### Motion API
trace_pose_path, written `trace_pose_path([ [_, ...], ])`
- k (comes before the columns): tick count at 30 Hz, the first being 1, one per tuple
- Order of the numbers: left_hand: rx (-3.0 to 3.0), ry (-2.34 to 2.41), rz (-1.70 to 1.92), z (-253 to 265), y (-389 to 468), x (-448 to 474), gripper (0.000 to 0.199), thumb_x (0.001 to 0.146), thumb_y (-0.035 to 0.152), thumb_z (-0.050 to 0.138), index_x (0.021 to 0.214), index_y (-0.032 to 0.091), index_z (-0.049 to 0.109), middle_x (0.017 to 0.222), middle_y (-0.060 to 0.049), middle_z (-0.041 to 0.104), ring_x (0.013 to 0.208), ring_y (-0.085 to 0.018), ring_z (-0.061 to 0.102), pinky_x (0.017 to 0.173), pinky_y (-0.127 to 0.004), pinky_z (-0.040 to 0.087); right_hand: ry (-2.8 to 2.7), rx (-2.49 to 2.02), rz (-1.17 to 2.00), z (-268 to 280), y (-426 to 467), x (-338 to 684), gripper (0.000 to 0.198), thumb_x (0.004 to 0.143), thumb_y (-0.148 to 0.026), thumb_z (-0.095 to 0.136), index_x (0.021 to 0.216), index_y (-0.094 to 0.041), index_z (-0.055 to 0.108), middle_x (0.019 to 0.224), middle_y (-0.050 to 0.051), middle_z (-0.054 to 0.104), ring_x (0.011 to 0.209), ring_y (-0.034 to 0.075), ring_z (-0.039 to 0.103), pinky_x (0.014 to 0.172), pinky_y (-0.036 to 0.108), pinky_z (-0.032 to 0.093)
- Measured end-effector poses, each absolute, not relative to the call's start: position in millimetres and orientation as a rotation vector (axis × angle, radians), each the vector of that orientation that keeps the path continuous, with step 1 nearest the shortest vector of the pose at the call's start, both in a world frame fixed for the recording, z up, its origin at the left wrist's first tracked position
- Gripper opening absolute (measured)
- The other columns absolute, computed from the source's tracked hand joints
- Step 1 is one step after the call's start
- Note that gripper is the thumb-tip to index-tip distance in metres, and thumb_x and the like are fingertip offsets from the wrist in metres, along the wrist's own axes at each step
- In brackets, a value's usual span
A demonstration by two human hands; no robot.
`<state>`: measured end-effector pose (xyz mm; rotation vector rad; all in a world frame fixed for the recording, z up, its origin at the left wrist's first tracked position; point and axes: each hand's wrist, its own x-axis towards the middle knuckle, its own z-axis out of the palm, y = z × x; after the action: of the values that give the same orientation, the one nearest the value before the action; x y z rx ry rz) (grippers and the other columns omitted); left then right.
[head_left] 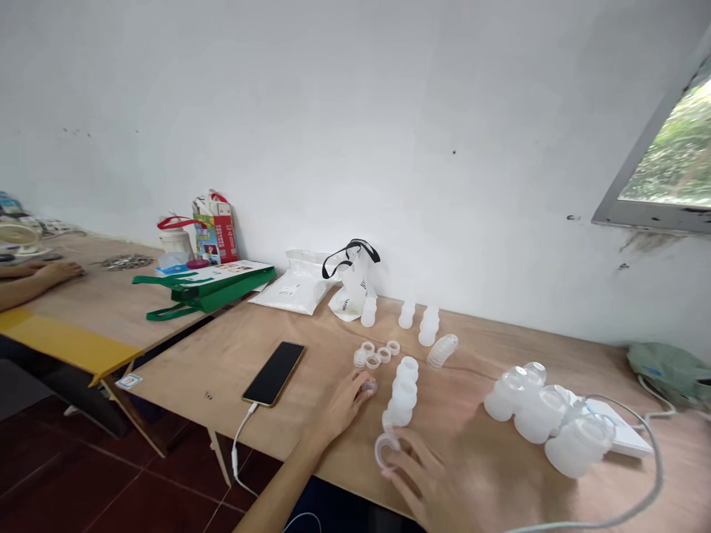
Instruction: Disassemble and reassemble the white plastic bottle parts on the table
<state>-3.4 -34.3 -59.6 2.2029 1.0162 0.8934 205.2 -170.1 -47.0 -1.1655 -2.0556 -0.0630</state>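
My left hand (pixel 347 400) rests on the wooden table, its fingertips closed on a small clear plastic piece (pixel 369 385). Nearer the front edge, my right hand (pixel 419 474), a little blurred, grips a translucent plastic ring (pixel 386 450) between thumb and fingers. Just beyond it, a row of frosted white bottles (pixel 404 392) runs away from me, without caps. More translucent rings (pixel 378 355) lie past my left fingertips, some of them stacked. A leaning stack of clear domed caps (pixel 443 351) is to the right of the rings.
Frosted bottles with clear caps (pixel 541 411) stand at right beside a white flat box (pixel 616 426) and a grey cable (pixel 658 459). At left are a charging phone (pixel 275 374), white bags (pixel 297 281) and a green bag (pixel 222 289). Another person's hands (pixel 55 272) rest on the far-left table.
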Motion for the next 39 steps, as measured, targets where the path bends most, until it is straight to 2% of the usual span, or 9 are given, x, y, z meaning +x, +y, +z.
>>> trace_pose_path([
  [5, 2.144, 0.944, 0.959, -54, -36, -3, 0.019, 0.105, 0.032, 0.045, 0.101, 0.023, 0.061, 0.109, -0.005, 0.069, 0.099, -0.021, 0.065, 0.092, -0.031, 0.049, -2.297, -1.334, -0.176, -50, -151, 173, 0.019, 0.103, -0.028, 0.051, 0.104, -0.029, 0.069, 0.123, 0.004, 0.074, 0.084, 0.018, 0.077, 0.061, 0.024, 0.058],
  [9, 2.083, 0.989, 0.981, -54, -37, -1, 0.028, 0.107, 0.039, 0.038, 0.102, 0.022, 0.061, 0.1, -0.005, 0.071, 0.089, -0.02, 0.066, 0.084, -0.029, 0.052, -2.255, -1.473, -0.209, -59, -136, 169, 0.018, 0.101, -0.026, 0.051, 0.105, -0.027, 0.068, 0.132, 0.005, 0.071, 0.083, 0.019, 0.078, 0.058, 0.024, 0.055],
  [13, 2.071, 1.077, 1.002, -54, -38, 0, 0.033, 0.108, 0.041, 0.035, 0.107, 0.023, 0.063, 0.098, -0.005, 0.07, 0.091, -0.022, 0.066, 0.087, -0.032, 0.053, -2.134, -1.456, -0.246, -66, -129, 169, 0.023, 0.103, -0.027, 0.044, 0.107, -0.027, 0.067, 0.133, 0.006, 0.071, 0.073, 0.019, 0.077, 0.05, 0.025, 0.052],
  [19, 2.053, 1.067, 1.172, -40, -39, 1, 0.033, 0.107, 0.04, 0.038, 0.113, 0.024, 0.066, 0.112, -0.007, 0.066, 0.101, -0.022, 0.064, 0.091, -0.034, 0.052, -2.004, -1.499, -0.243, -71, -127, 170, 0.027, 0.104, -0.029, 0.038, 0.099, -0.027, 0.064, 0.135, 0.005, 0.069, 0.066, 0.018, 0.075, 0.046, 0.027, 0.051],
  [25, 2.024, 1.069, 1.234, -30, -42, -1, 0.031, 0.104, 0.043, 0.049, 0.102, 0.022, 0.071, 0.108, -0.007, 0.066, 0.095, -0.022, 0.064, 0.076, -0.029, 0.051, -1.971, -1.557, -0.357, -72, -130, 172, 0.027, 0.103, -0.028, 0.036, 0.104, -0.028, 0.063, 0.141, 0.006, 0.064, 0.06, 0.015, 0.073, 0.039, 0.025, 0.047],
  [29, 2.062, 1.057, 1.183, -30, -45, -1, 0.028, 0.102, 0.035, 0.05, 0.087, 0.02, 0.069, 0.089, -0.004, 0.066, 0.081, -0.019, 0.061, 0.073, -0.028, 0.048, -1.955, -1.546, -0.341, -71, -131, 171, 0.027, 0.102, -0.028, 0.036, 0.106, -0.028, 0.063, 0.137, 0.007, 0.064, 0.058, 0.016, 0.071, 0.038, 0.027, 0.048],
  [31, 2.105, 1.039, 1.137, -33, -45, -1, 0.023, 0.098, 0.027, 0.052, 0.083, 0.019, 0.067, 0.087, -0.003, 0.065, 0.078, -0.018, 0.06, 0.073, -0.027, 0.046, -1.946, -1.533, -0.333, -70, -131, 169, 0.028, 0.102, -0.027, 0.035, 0.109, -0.028, 0.062, 0.128, 0.009, 0.065, 0.057, 0.016, 0.07, 0.037, 0.026, 0.047],
  [35, 2.244, 1.013, 0.954, -46, -43, -1, 0.011, 0.088, 0.017, 0.058, 0.081, 0.02, 0.067, 0.082, 0.0, 0.063, 0.073, -0.016, 0.058, 0.069, -0.026, 0.044, -1.946, -1.536, -0.38, -70, -128, 165, 0.03, 0.103, -0.029, 0.032, 0.101, -0.026, 0.063, 0.104, 0.009, 0.067, 0.054, 0.018, 0.068, 0.037, 0.027, 0.046],
  [39, 2.289, 0.987, 0.885, -53, -40, -2, 0.008, 0.081, 0.014, 0.063, 0.085, 0.021, 0.065, 0.082, 0.001, 0.061, 0.077, -0.016, 0.058, 0.073, -0.025, 0.044, -1.971, -1.498, -0.374, -74, -129, 167, 0.033, 0.104, -0.031, 0.033, 0.1, -0.026, 0.064, 0.103, 0.008, 0.07, 0.058, 0.02, 0.072, 0.041, 0.028, 0.05],
])
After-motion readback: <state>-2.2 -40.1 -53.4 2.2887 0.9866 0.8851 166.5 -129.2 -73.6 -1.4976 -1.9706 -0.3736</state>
